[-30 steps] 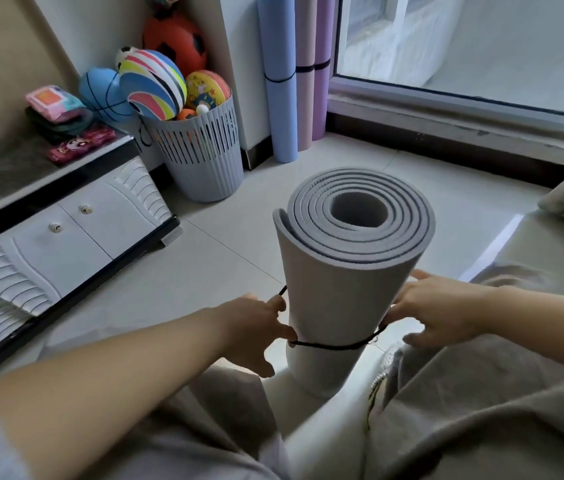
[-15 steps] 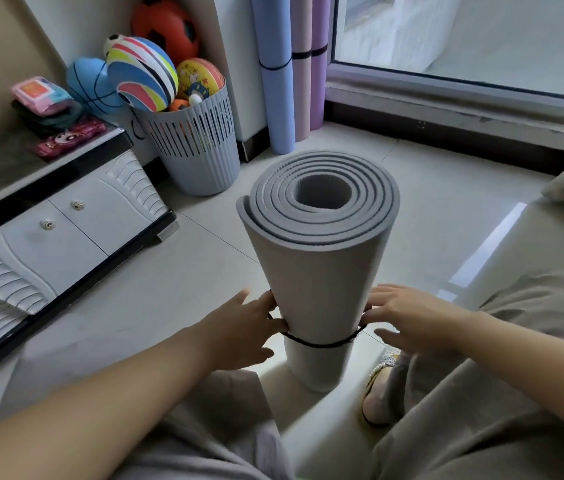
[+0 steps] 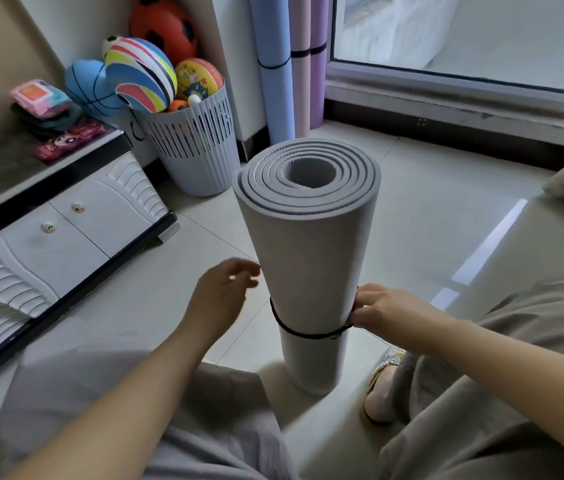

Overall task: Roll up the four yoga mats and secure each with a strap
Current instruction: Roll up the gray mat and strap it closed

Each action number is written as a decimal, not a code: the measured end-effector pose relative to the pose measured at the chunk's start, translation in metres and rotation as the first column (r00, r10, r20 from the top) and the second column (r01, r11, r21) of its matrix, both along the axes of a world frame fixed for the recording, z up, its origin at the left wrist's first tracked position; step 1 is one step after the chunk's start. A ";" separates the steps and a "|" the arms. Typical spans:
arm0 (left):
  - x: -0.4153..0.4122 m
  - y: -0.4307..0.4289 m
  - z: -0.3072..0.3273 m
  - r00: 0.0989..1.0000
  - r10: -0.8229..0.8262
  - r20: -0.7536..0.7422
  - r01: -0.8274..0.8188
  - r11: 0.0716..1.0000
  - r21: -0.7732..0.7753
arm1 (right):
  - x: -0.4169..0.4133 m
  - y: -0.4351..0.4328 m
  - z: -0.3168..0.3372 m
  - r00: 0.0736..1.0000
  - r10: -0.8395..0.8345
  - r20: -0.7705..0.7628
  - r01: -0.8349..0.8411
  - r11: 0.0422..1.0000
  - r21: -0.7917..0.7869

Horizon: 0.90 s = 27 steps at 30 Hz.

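Risk of tipping: grey rolled foam yoga mat [image 3: 308,265] stands on end, unpropped, on pale tiled floor [image 3: 429,209].
Right hand [image 3: 382,308] pinches the thin black elastic strap [image 3: 308,336] round the mat's lower part; left hand [image 3: 220,299], blurred, hovers just beside it, fingers apparently loose, holding nothing; a sideways tug on the strap could topple the unsupported roll, or the low band let the top unwind.

no readable text, labels, brands or numbers anywhere
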<state>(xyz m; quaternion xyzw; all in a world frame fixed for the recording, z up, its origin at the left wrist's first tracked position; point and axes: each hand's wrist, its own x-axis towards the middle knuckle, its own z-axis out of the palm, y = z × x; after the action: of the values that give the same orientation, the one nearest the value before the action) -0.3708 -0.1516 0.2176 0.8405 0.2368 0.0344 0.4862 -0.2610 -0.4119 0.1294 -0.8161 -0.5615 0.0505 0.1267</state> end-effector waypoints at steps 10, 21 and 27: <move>0.029 -0.009 0.098 0.956 0.197 0.218 -0.060 0.856 -0.513 | -0.003 0.023 0.010 0.997 0.041 0.060 -0.045 0.997 0.066; 0.026 -0.016 0.097 0.957 0.185 0.223 -0.061 0.880 -0.471 | 0.002 0.007 0.097 0.970 -0.156 -0.188 0.227 0.858 0.460; 0.031 -0.017 0.102 0.973 0.198 0.117 -0.142 0.917 -0.372 | 0.016 0.038 0.192 0.977 -0.140 -0.161 0.183 0.937 0.296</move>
<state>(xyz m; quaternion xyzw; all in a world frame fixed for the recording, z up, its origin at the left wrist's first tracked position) -0.3397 -0.1681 0.3192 0.7076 0.2736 0.0966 0.6442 -0.2448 -0.3738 0.3216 -0.8243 -0.4833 0.0075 0.2949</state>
